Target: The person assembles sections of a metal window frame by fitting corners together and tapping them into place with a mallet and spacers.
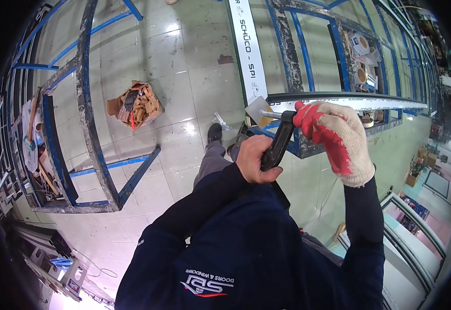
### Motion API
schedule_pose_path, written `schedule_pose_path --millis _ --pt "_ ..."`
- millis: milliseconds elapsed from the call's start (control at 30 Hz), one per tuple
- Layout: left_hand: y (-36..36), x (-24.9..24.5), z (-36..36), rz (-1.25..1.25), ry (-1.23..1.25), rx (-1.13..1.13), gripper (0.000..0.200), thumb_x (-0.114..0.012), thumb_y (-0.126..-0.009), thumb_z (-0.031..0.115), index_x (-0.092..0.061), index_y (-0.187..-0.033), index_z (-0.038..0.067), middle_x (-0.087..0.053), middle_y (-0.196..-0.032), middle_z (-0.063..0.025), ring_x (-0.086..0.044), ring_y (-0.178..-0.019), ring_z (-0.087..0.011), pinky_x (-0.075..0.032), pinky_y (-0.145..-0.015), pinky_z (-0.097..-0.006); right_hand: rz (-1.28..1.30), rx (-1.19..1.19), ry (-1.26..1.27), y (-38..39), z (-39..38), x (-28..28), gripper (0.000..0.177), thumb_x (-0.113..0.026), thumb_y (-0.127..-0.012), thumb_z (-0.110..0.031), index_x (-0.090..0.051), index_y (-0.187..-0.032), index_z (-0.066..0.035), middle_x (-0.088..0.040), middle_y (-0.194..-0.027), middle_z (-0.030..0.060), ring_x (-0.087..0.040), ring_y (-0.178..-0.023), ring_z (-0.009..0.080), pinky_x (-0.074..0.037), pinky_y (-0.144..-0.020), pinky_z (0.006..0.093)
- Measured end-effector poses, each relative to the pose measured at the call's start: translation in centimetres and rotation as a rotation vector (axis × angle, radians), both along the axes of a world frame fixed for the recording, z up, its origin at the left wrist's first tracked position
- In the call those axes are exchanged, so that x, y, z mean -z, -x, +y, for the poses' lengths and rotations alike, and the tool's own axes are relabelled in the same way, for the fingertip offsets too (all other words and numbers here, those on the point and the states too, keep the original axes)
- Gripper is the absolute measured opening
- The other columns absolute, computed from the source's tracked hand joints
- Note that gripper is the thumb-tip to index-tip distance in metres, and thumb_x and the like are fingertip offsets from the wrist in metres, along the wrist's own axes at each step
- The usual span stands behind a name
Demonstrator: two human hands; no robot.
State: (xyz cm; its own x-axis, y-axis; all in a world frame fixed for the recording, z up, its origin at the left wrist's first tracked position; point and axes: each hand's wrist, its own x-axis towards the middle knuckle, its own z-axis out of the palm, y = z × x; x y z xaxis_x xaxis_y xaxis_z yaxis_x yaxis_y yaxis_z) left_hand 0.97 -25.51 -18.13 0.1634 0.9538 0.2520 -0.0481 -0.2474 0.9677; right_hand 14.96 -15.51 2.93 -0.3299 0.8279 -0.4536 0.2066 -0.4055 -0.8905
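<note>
My bare left hand is wrapped round the black body of a clamp. A red-and-white work glove covers my right hand, its fingertips closed at the upper end of the clamp, where a metal screw comes out. That screw points left toward a pale square block, which overlaps the frame corner in this view. At this corner, a long profile with printed white film meets a second dark-edged profile running right.
Blue-and-black steel racks bear the profiles. Another steel stand is on the left, and a cardboard box of wood pieces sits on the tiled floor. Window frames lean at lower right. A hammer lies on the left rack.
</note>
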Motion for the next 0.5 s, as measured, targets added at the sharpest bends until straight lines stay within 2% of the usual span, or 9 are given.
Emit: schedule_pose_path --millis 67,167,233,300,367,400,467,500 --pt "0.0 -0.1 0.1 0.000 0.000 0.005 0.052 -0.073 -0.064 0.051 -0.056 -0.078 0.004 -0.050 -0.069 -0.0123 -0.052 -0.066 -0.0362 -0.040 -0.061 -0.0432 -0.040 0.125 -0.004 1.1 -0.7 -0.1 0.026 -0.056 -0.094 -0.016 -0.061 -0.080 0.005 -0.064 -0.084 0.0128 -0.061 -0.087 0.0233 -0.041 -0.106 0.0396" --pt "0.2 -0.4 0.2 -0.032 0.012 -0.010 0.054 -0.073 -0.064 0.053 -0.055 -0.078 0.004 -0.048 -0.067 -0.0121 -0.051 -0.064 -0.0360 -0.039 -0.061 -0.0434 0.081 0.256 -0.066 1.7 -1.8 1.2 0.031 -0.055 -0.100 -0.022 -0.062 -0.082 0.003 -0.065 -0.093 0.0141 -0.060 -0.092 0.0226 -0.042 -0.102 0.0385" --pt "0.3 -0.2 0.1 -0.025 0.018 0.008 0.052 -0.074 -0.064 0.050 -0.057 -0.080 0.003 -0.050 -0.070 -0.0127 -0.052 -0.067 -0.0360 -0.040 -0.062 -0.0426 0.141 0.249 -0.102 1.4 -2.0 2.1 0.028 -0.056 -0.100 -0.020 -0.066 -0.093 0.005 -0.067 -0.093 0.0111 -0.059 -0.085 0.0171 -0.045 -0.085 0.0314" --pt "0.4 -0.2 0.0 -0.020 0.027 0.022 0.051 -0.074 -0.065 0.046 -0.058 -0.085 0.002 -0.053 -0.075 -0.0130 -0.054 -0.071 -0.0343 -0.043 -0.066 -0.0411 0.200 0.327 -0.144 1.4 -2.2 2.1 0.031 -0.055 -0.102 -0.022 -0.067 -0.103 0.006 -0.067 -0.098 0.0108 -0.059 -0.086 0.0155 -0.047 -0.080 0.0289" --pt "0.8 -0.3 -0.3 -0.016 0.044 0.038 0.050 -0.075 -0.067 0.040 -0.060 -0.094 0.001 -0.058 -0.082 -0.0128 -0.058 -0.076 -0.0308 -0.047 -0.072 -0.0388 0.258 0.498 -0.191 1.6 -2.8 1.8 0.036 -0.051 -0.105 -0.028 -0.065 -0.111 0.005 -0.066 -0.108 0.0133 -0.062 -0.095 0.0179 -0.049 -0.089 0.0311" --pt "0.9 -0.2 -0.4 -0.115 0.151 -0.046 0.050 -0.075 -0.071 0.037 -0.059 -0.100 0.000 -0.060 -0.090 -0.0135 -0.060 -0.084 -0.0291 -0.048 -0.077 -0.0379 0.314 0.484 -0.238 0.3 -2.8 2.3 0.042 -0.048 -0.107 -0.035 -0.060 -0.122 0.003 -0.064 -0.118 0.0144 -0.061 -0.108 0.0205 -0.046 -0.101 0.0362" --pt "0.9 1.1 -0.8 -0.308 0.366 -0.206 0.050 -0.075 -0.078 0.030 -0.059 -0.113 -0.002 -0.065 -0.104 -0.0149 -0.063 -0.098 -0.0257 -0.050 -0.088 -0.0362 0.407 0.559 -0.236 -2.6 -3.5 3.3 0.042 -0.049 -0.107 -0.035 -0.058 -0.125 0.002 -0.065 -0.118 0.0126 -0.060 -0.109 0.0198 -0.044 -0.103 0.0376" --pt "1.0 2.9 -0.7 -0.247 0.484 -0.223 0.052 -0.074 -0.082 0.028 -0.057 -0.118 -0.004 -0.065 -0.110 -0.0163 -0.062 -0.104 -0.0253 -0.049 -0.092 -0.0365 0.321 0.653 -0.259 -3.4 -4.2 3.5 0.040 -0.050 -0.106 -0.035 -0.059 -0.124 0.000 -0.065 -0.117 0.0109 -0.060 -0.108 0.0189 -0.044 -0.102 0.0377"
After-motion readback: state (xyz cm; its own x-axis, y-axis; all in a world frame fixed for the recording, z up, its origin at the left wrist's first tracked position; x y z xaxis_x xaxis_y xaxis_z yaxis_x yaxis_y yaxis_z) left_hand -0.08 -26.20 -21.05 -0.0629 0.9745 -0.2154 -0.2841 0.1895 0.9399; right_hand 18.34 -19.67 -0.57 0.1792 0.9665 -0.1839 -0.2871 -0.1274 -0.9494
